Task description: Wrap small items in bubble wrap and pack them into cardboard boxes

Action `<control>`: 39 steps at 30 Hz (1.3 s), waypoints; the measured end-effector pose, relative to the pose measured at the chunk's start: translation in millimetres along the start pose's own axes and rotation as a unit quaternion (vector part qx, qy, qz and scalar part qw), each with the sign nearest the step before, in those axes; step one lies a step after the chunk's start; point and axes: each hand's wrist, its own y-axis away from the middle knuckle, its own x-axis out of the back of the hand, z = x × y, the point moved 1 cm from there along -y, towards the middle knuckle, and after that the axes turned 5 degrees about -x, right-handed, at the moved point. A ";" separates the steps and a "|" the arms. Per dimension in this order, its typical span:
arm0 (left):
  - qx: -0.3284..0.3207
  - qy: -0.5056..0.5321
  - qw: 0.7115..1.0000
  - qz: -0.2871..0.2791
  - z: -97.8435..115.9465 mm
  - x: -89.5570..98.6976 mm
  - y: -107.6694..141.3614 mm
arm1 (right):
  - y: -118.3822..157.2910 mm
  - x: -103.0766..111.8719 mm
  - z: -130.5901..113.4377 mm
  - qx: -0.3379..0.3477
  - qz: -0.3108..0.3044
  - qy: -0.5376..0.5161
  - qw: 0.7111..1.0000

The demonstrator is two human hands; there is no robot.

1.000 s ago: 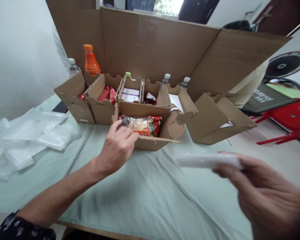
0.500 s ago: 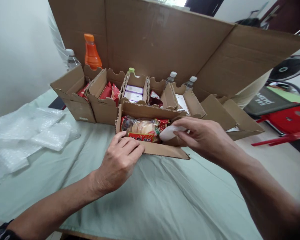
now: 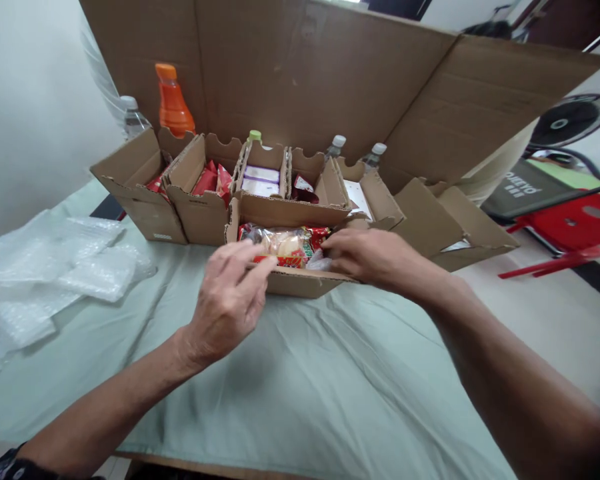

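A small open cardboard box (image 3: 305, 285) sits in front of the row of boxes on the green cloth. In it lies a clear-and-red snack packet (image 3: 283, 243) with pale round pieces showing. My left hand (image 3: 233, 297) hovers over the box's front left edge, fingers stretched out and holding nothing. Inside the right end of the box, my right hand (image 3: 363, 253) has its fingers closed on a translucent white plastic piece (image 3: 319, 261), beside the packet. The fingertips and part of this piece are hidden.
Behind stand several cardboard boxes (image 3: 207, 217) with red packets and white cartons, backed by a tall cardboard panel (image 3: 300, 73). An orange bottle (image 3: 175, 107) and clear bottles rise behind them. Bubble wrap (image 3: 45, 273) lies left; a red stool (image 3: 575, 230) stands right.
My right hand has moved left and down into the box with the white plastic piece. My left hand has lifted off the front flap, which now stands more upright.
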 end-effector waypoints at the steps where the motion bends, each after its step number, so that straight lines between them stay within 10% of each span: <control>1: 0.015 -0.002 0.999 0.028 -3.8 4.3 1.7 | 13.3 9.7 5.7 -0.006 0.042 -0.009 0.999; 6: 0.191 0.099 0.974 0.068 -35.6 3.0 23.4 | 79.3 12.4 44.1 -0.126 0.199 -0.102 0.966; 11: 0.369 0.323 0.871 -0.030 -57.7 -45.1 41.3 | 72.4 -67.7 47.6 -0.155 0.045 -0.275 0.948; 15: 0.384 0.401 0.832 -0.014 -45.7 -61.2 40.7 | 60.2 -102.9 25.4 -0.160 0.066 -0.362 0.916; 24: 0.425 0.397 0.811 -0.064 16.8 1.6 100.8 | 173.3 -90.9 -16.8 -0.180 0.109 -0.286 0.935; 32: 0.420 0.351 0.837 0.012 -8.6 25.6 60.2 | 113.8 -72.3 -41.4 -0.121 0.111 -0.347 0.923; 39: 0.397 0.367 0.837 -0.081 44.8 28.4 93.9 | 200.8 -66.0 -34.9 -0.147 0.185 -0.265 0.935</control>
